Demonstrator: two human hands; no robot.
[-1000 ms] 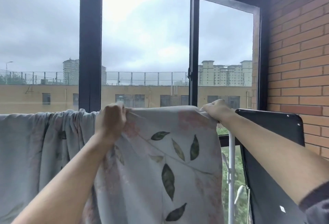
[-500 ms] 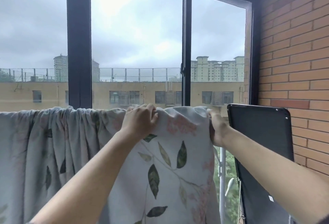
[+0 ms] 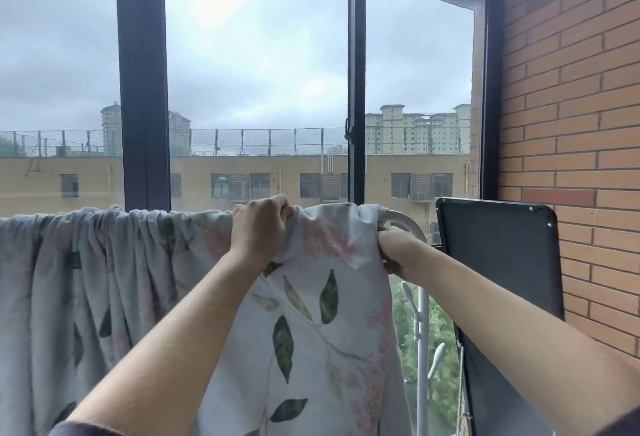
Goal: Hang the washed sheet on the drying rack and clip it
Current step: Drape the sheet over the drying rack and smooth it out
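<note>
Black panel (image 3: 498,262) stands just right of rack rail (image 3: 399,217). Sheet (image 3: 104,279) drapes left-right along rail; left hand (image 3: 258,231) pinches top, right hand (image 3: 398,250) grips edge.

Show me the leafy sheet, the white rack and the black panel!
leaf-print sheet (image 3: 311,328): head view, smooth hanging part between leaves.
white drying rack (image 3: 404,219): head view, curved top corner.
black panel (image 3: 495,262): head view, middle of its face.

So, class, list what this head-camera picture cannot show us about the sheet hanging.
Head view:
White metal drying rack: top rail covered by the pale leaf-print sheet.
Sheet's lower hem: cut off by the bottom edge.
Right hand: fingers tucked behind the sheet's edge.
Clips: none visible.
</note>
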